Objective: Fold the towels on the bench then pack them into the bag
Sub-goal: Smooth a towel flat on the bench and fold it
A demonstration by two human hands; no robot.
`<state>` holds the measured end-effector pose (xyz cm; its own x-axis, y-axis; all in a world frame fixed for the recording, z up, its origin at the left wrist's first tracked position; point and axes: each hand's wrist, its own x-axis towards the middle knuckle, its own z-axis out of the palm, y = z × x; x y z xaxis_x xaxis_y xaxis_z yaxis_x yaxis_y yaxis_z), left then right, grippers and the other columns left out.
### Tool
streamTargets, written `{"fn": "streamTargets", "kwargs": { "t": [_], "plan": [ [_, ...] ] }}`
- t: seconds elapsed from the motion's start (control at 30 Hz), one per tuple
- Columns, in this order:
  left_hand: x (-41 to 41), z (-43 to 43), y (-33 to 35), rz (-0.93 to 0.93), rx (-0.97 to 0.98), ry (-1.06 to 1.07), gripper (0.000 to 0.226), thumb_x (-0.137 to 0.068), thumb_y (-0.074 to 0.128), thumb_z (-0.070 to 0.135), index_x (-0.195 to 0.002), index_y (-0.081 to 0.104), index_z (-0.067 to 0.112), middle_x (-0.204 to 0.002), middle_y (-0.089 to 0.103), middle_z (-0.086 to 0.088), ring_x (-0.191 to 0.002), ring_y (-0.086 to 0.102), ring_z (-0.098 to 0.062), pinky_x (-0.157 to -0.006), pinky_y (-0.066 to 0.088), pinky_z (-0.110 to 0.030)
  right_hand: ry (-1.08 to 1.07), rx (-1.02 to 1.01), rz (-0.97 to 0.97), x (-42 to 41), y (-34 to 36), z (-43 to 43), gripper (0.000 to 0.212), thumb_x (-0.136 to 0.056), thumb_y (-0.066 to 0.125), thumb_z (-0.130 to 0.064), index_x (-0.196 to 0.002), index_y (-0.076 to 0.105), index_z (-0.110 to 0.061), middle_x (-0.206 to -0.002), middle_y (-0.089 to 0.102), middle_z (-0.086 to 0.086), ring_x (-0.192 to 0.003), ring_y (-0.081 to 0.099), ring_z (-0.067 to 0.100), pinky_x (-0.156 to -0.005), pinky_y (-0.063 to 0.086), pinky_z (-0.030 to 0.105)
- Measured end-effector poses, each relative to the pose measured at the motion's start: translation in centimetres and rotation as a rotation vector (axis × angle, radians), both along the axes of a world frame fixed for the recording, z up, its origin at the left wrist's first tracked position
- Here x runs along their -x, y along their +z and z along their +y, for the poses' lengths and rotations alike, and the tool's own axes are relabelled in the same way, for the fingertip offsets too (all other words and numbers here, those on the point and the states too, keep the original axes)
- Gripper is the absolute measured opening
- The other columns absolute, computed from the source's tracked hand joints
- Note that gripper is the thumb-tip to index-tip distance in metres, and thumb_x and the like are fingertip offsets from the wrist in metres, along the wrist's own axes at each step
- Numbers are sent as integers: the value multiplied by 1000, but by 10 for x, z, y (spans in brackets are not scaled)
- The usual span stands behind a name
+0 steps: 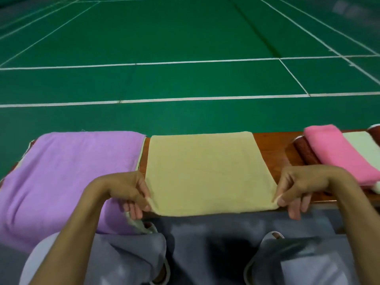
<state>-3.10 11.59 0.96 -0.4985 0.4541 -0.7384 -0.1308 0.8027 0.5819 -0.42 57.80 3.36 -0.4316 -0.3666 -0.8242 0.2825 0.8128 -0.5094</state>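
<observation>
Purple towel (67,173) lies spread at the left end of the bench (273,145), its near part hanging over the front edge; I judge it not yet folded. Just beside it, my feed shows the left hand (131,192) pinching the near left corner of the yellow towel (205,171) between thumb and forefinger, the other fingers loosely curled below. That towel lies flat across the middle of the bench, a fairly neat rectangle. The right hand (296,188) pinches its near right corner the same way. I read this as a fold in hand: the next move, to my mind, calls for both corners to rise together and travel to the far edge, kept level so the edges match. Further right sit a dark red towel (306,151) that looks rolled, a folded pink towel (339,155) against it and a pale green towel (364,147). I see no bag. The bench is reddish-brown wood; beyond it stretches a green court floor (185,38) marked with white lines
</observation>
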Motion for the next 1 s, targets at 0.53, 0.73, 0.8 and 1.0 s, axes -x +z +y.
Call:
{"fn": "streamTargets", "kwargs": {
  "t": [0.53,0.73,0.8,1.0],
  "plan": [
    [1,108,-67,1139,100,63,63,-103,26,60,-157,38,29,-165,33,2,-154,25,-25,-124,24,-43,-69,-191,1187,15,-87,-136,60,-106,38,-50,-161,25,-31,-169,19,2,-156,16,24,-125,17,43],
    [-1,110,-94,1056,292,-16,70,-101,-2,65,-163,-7,35,-169,-18,8,-155,-23,-17,-127,-10,-45,70,-381,1121,21,-116,-135,66,-104,12,-60,-162,-8,-36,-170,-17,-4,-156,-20,23,-125,-6,57],
    [5,93,-96,1052,322,54,69,-103,3,65,-163,-9,32,-169,-19,6,-155,-24,-17,-127,-11,-45,-5,-427,1108,24,-115,-111,67,-104,9,-61,-162,-9,-33,-169,-19,-6,-155,-22,21,-125,-9,54],
    [11,61,-101,1032,329,197,77,-101,4,64,-165,-2,23,-171,-13,0,-156,-20,-17,-128,-6,-46,-187,-608,1012,28,-111,-61,69,-105,8,-55,-163,-8,-20,-170,-15,-3,-156,-15,27,-125,-5,55]
  ]
}}
